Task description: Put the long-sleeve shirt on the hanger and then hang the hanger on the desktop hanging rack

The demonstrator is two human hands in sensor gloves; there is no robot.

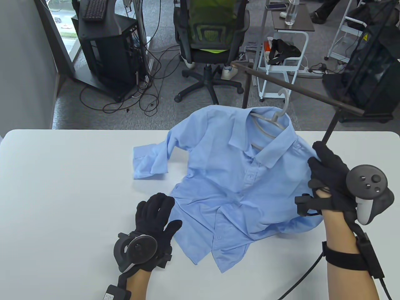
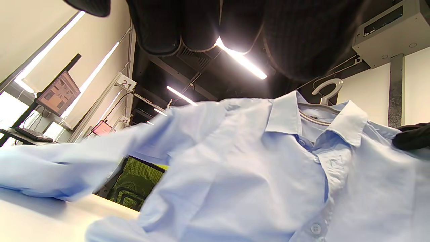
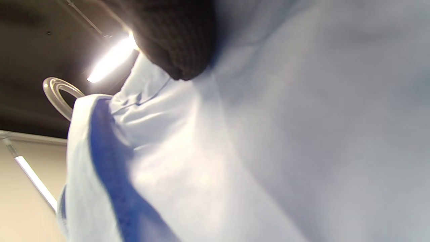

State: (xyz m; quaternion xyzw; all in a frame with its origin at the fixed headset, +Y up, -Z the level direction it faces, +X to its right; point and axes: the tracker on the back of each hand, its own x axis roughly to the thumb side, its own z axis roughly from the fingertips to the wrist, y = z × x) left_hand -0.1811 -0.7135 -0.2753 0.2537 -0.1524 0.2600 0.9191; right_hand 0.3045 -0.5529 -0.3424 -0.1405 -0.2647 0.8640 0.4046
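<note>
Your right hand [image 1: 328, 175] gripped the blue shirt [image 1: 231, 184] at its right shoulder, hanger [image 1: 268, 120] inside, while your left hand [image 1: 156, 218] lay open on the tabletop [image 1: 62, 193].

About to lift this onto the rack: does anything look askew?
Yes: the shirt sits bunched on the hanger, one sleeve folded over on the table, lower front panels splayed open.

Left hand [image 1: 156, 215]: wearing black knit sensor glove, round dark-grey tracker showing on its back | Right hand [image 1: 331, 181]: wearing matching black glove, grey tracker showing buttons | Forearms: showing bare, black straps and cables running along wrists
</note>
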